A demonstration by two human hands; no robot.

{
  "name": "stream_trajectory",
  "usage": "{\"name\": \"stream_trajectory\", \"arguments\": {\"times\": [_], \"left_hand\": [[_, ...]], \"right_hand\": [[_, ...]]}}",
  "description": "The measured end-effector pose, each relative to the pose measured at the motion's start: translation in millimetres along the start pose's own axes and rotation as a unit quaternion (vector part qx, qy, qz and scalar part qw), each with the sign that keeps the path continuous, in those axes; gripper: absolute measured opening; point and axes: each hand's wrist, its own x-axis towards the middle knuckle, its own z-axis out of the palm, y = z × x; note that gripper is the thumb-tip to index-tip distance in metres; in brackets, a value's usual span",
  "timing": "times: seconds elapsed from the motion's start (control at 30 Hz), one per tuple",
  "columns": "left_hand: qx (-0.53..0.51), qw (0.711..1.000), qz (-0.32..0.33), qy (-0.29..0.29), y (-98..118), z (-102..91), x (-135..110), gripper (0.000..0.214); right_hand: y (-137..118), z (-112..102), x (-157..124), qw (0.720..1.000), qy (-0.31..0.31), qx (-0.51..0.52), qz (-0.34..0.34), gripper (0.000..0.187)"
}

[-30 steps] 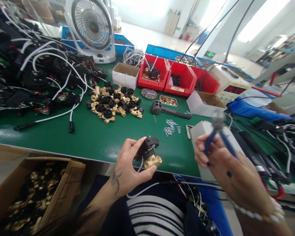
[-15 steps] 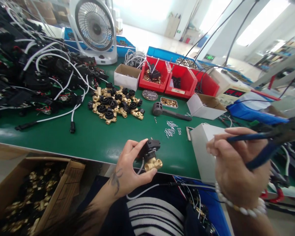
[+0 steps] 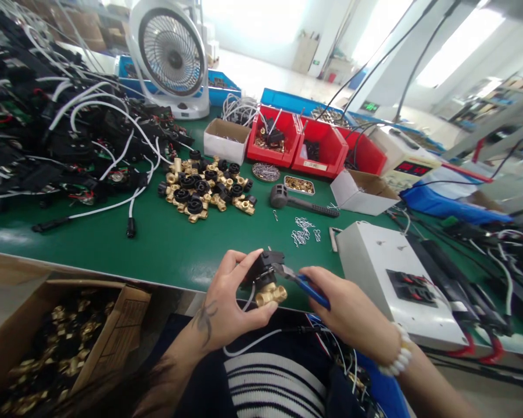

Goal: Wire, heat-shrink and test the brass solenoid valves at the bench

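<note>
My left hand (image 3: 226, 299) grips a brass valve (image 3: 270, 295) with a black housing (image 3: 265, 264) on top, near the front edge of the green table. A white cable hangs from the housing. In my right hand (image 3: 344, 299) is a pair of pliers (image 3: 307, 285) with blue handles. The plier jaws meet the joint between the black housing and the brass body; what exactly they grip is too small to tell. Beyond the valve lie several small wire clips (image 3: 302, 230). A black mallet (image 3: 303, 202) rests behind those clips.
Brass valves with black caps (image 3: 203, 188) are heaped mid-table, left of the mallet. Cabled black units (image 3: 87, 133) fill the left side. Red bins (image 3: 318, 148) and a fan (image 3: 172, 55) stand behind. A grey metal box (image 3: 370, 261) is at right, a carton of brass parts (image 3: 126, 313) lower left.
My right hand has swung from the far right to the valve, bringing the plier jaws against it. My left hand holds the valve in nearly the same place.
</note>
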Motion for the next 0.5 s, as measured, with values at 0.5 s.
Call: {"name": "stream_trajectory", "arguments": {"times": [0.5], "left_hand": [[-0.021, 1.000, -0.002, 0.000, -4.0, -1.1, -1.5, 0.070]], "right_hand": [[18.7, 18.7, -0.6, 0.988, 0.002, -0.079, 0.134, 0.028]]}}
